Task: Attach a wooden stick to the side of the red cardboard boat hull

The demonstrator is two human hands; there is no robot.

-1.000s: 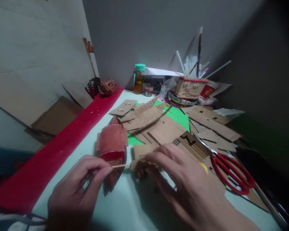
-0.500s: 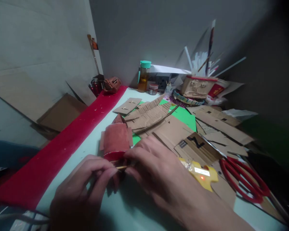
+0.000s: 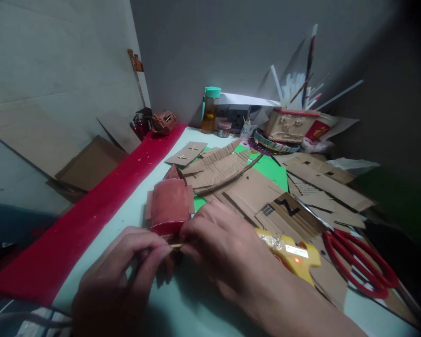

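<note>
A thin wooden stick [image 3: 176,245] spans the gap between my hands, close to the near end of a small red-brown cardboard model [image 3: 170,202] with a curved roof. My left hand [image 3: 122,267] pinches the stick's left end between thumb and fingers. At its right end, my right hand [image 3: 224,243] is closed on the stick, fingertips against the model's red front edge. The lower part of the model is mostly hidden behind my fingers. Right of my right hand lies a yellow glue gun [image 3: 296,255] with a lit orange light.
Red-handled scissors [image 3: 359,264] lie at the right beside cut cardboard pieces [image 3: 284,210]. A boat-shaped cardboard piece [image 3: 219,171] rests beyond the model. Farther back stand a bottle [image 3: 210,110], a small jar [image 3: 224,129] and a box [image 3: 291,125] holding sticks.
Both hands keep their pinch on the stick, nearly still. The view has shifted slightly, so objects on the right sit a little farther right.
</note>
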